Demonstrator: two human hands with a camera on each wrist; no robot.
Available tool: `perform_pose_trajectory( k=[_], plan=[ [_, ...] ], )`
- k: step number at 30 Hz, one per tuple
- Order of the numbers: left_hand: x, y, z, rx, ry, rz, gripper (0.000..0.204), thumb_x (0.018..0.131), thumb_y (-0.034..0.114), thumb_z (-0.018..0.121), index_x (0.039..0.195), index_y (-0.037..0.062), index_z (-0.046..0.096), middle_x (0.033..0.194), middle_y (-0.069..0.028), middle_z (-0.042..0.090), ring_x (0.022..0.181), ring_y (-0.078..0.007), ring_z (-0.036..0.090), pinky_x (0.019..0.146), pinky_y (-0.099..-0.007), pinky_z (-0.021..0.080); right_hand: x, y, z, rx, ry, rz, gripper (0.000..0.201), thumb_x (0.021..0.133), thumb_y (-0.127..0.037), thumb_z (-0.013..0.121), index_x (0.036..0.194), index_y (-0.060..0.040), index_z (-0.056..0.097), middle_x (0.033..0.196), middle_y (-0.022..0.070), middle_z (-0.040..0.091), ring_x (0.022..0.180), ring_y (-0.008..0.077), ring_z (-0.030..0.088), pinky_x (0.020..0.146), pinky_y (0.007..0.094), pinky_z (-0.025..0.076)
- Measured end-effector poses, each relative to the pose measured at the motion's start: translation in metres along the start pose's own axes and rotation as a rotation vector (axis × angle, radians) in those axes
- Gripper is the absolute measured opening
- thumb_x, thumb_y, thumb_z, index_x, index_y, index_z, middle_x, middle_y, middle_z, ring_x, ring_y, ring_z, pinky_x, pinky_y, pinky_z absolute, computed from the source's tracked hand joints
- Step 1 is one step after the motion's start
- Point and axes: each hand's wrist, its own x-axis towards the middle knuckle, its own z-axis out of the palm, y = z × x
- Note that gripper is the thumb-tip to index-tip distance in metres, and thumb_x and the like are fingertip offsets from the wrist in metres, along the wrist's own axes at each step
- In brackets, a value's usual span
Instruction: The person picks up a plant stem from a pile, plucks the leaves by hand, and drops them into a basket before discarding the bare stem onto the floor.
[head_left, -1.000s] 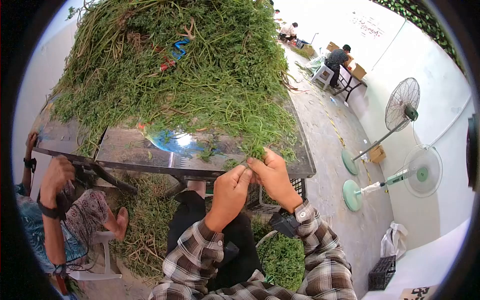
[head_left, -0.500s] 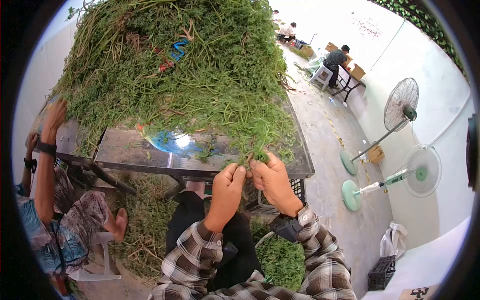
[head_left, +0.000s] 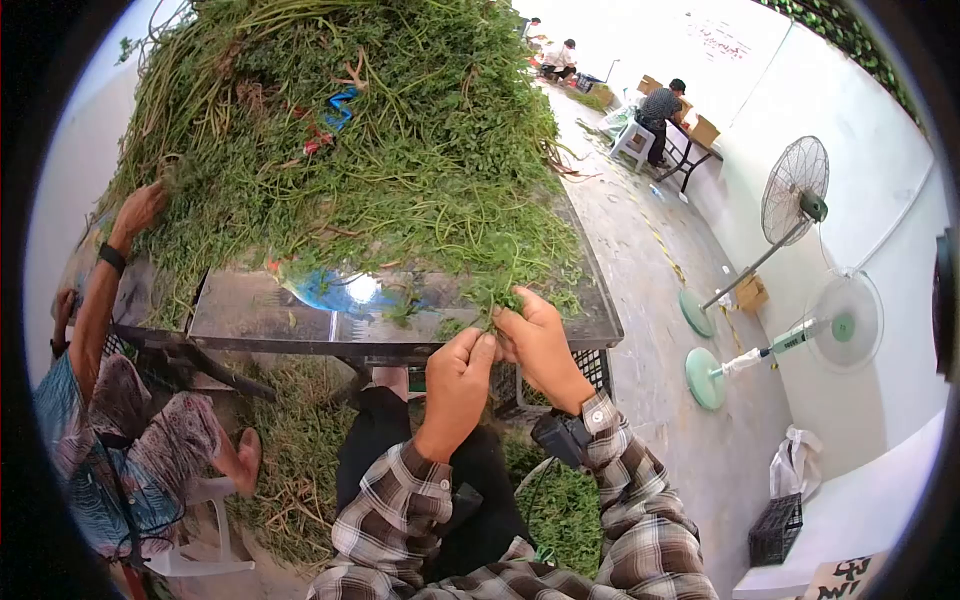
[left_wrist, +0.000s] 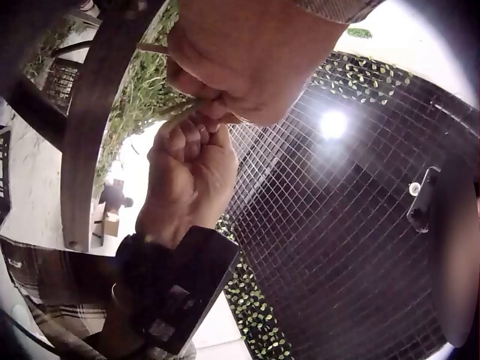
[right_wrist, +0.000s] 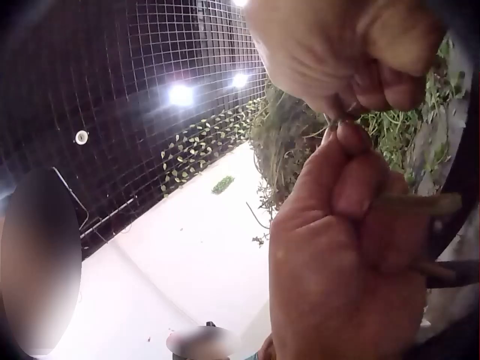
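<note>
Though stem [left_wrist: 178, 111] in grip [head_left: 545, 350], leaves [head_left: 495, 292] beyond.

Bare right hand [right_wrist: 345, 56], bare left hand [right_wrist: 326, 244] touching it and gripping a straight pale-green stem [right_wrist: 424, 203], leafy green plants [right_wrist: 289, 142] behind

White wall [head_left: 870, 200] with marks [head_left: 716, 36], perhaps writing, too small to read, grey floor [head_left: 650, 360], 2 pedestal fans [head_left: 705, 378], white stool [head_left: 634, 132], dark gridded ceiling [left_wrist: 322, 225], bright lamp [left_wrist: 334, 124]
</note>
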Motion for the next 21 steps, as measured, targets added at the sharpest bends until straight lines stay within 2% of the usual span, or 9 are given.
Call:
perform_pose_trajectory(
  k=[3, 5, 7, 8, 9, 11, 14, 17, 21],
  plan=[
    [-0.003, 0.003, 0.001, 0.019, 0.011, 0.001, 0.026, 0.091, 0.018, 0.049, 0.072, 0.0, 0.051, 0.058, -0.0007, 0.041, 0.056, -0.0065, 0.035, 0.05, -0.0262, 0.03, 0.007, -0.004, -0.007, -0.036, -0.003, -0.022, 0.006, 0.086, -0.008, 0.052, 0.09, -0.0042, 0.049, 0.058, -0.0031, 0.042, 0.046, 0.0055, 0.037, 0.04, 0.0215, 0.028],
    [-0.006, 0.007, 0.003, 0.025, 0.024, 0.019, 0.026, 0.09, 0.016, 0.05, 0.072, -0.0017, 0.051, 0.056, -0.0043, 0.042, 0.055, -0.0077, 0.036, 0.049, -0.0276, 0.032, 0.014, -0.007, -0.016, -0.07, 0.16, -0.072, 0.007, 0.085, -0.01, 0.053, 0.085, -0.0056, 0.047, 0.056, -0.0026, 0.041, 0.044, 0.0064, 0.036, 0.038, 0.0226, 0.027],
    [-0.016, 0.015, 0.002, 0.041, -0.071, 0.009, 0.024, 0.09, 0.015, 0.051, 0.072, -0.0009, 0.052, 0.056, -0.0024, 0.041, 0.055, -0.007, 0.036, 0.049, -0.0264, 0.032, 0.038, -0.002, -0.062, -0.146, 0.339, -0.171, 0.01, 0.085, -0.011, 0.053, 0.081, -0.0077, 0.044, 0.056, -0.003, 0.04, 0.042, 0.0063, 0.034, 0.037, 0.0229, 0.026],
    [-0.019, 0.018, -0.001, 0.014, -0.107, -0.012, 0.023, 0.089, 0.014, 0.051, 0.072, -0.0003, 0.052, 0.058, -0.0013, 0.04, 0.056, -0.006, 0.036, 0.05, -0.0258, 0.032, 0.047, -0.006, -0.091, 0.078, 0.393, -0.158, 0.008, 0.084, -0.009, 0.052, 0.082, -0.0079, 0.044, 0.057, -0.0043, 0.039, 0.043, 0.0051, 0.034, 0.037, 0.0211, 0.028],
    [-0.017, 0.017, -0.005, 0.014, -0.103, -0.006, 0.023, 0.089, 0.014, 0.051, 0.072, -0.0003, 0.052, 0.058, -0.0013, 0.04, 0.056, -0.006, 0.036, 0.05, -0.0258, 0.032, 0.053, -0.002, -0.123, 0.121, 0.397, -0.21, 0.007, 0.085, -0.008, 0.05, 0.082, -0.0084, 0.044, 0.057, -0.0048, 0.036, 0.043, 0.0039, 0.031, 0.036, 0.0206, 0.026],
    [-0.012, 0.012, -0.011, -0.04, -0.085, 0.001, 0.023, 0.09, 0.014, 0.051, 0.071, -0.0002, 0.052, 0.059, -0.0014, 0.042, 0.057, -0.006, 0.036, 0.051, -0.0256, 0.032, 0.037, -0.018, -0.136, 0.155, 0.424, -0.215, 0.008, 0.087, -0.008, 0.049, 0.082, -0.0095, 0.043, 0.057, -0.0056, 0.036, 0.043, 0.0029, 0.029, 0.035, 0.0205, 0.023],
    [-0.009, 0.013, -0.01, -0.064, -0.104, -0.063, 0.026, 0.091, 0.015, 0.05, 0.071, -0.0007, 0.051, 0.061, -0.0003, 0.043, 0.058, -0.0065, 0.036, 0.053, -0.0253, 0.032, 0.006, -0.017, -0.15, -0.011, 0.535, -0.177, 0.01, 0.089, -0.011, 0.051, 0.082, -0.0111, 0.044, 0.056, -0.0073, 0.033, 0.041, 0.0022, 0.027, 0.035, 0.0195, 0.021],
    [-0.011, 0.013, -0.002, -0.099, -0.122, -0.092, 0.025, 0.09, 0.016, 0.051, 0.072, -0.001, 0.054, 0.061, 0.0019, 0.042, 0.059, -0.0055, 0.036, 0.053, -0.0241, 0.031, -0.03, -0.004, -0.166, -0.035, 0.551, -0.155, 0.009, 0.088, -0.011, 0.052, 0.083, -0.0113, 0.044, 0.055, -0.0074, 0.033, 0.041, 0.0021, 0.026, 0.035, 0.0188, 0.02],
    [-0.012, 0.009, 0.003, -0.13, -0.104, -0.139, 0.02, 0.089, 0.015, 0.054, 0.08, -0.0016, 0.062, 0.065, 0.0069, 0.045, 0.061, -0.0021, 0.036, 0.054, -0.021, 0.03, -0.086, 0.028, -0.185, -0.055, 0.675, -0.072, 0.009, 0.088, -0.011, 0.052, 0.085, -0.0109, 0.044, 0.056, -0.0075, 0.033, 0.041, 0.0018, 0.026, 0.034, 0.0187, 0.019]
  ],
)
